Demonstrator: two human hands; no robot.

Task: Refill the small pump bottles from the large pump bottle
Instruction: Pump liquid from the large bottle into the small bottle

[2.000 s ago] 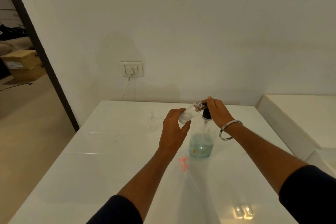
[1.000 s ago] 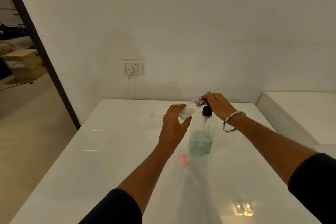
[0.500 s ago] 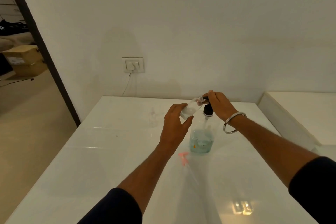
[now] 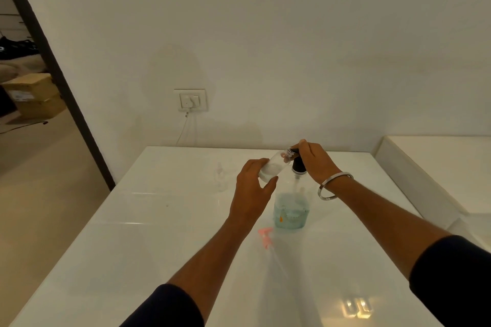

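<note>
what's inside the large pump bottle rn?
The large pump bottle holds pale blue-green liquid in its lower part; above that it looks clear, with the pump tube running down. The right hand covers the pump head, so the nozzle is hidden.

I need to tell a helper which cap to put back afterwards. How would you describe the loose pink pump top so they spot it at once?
On the white table, find the large bottle of blue-green liquid. The pink pump top lies flat on the table just in front of it, on its left. It is the only pink item there.
</note>
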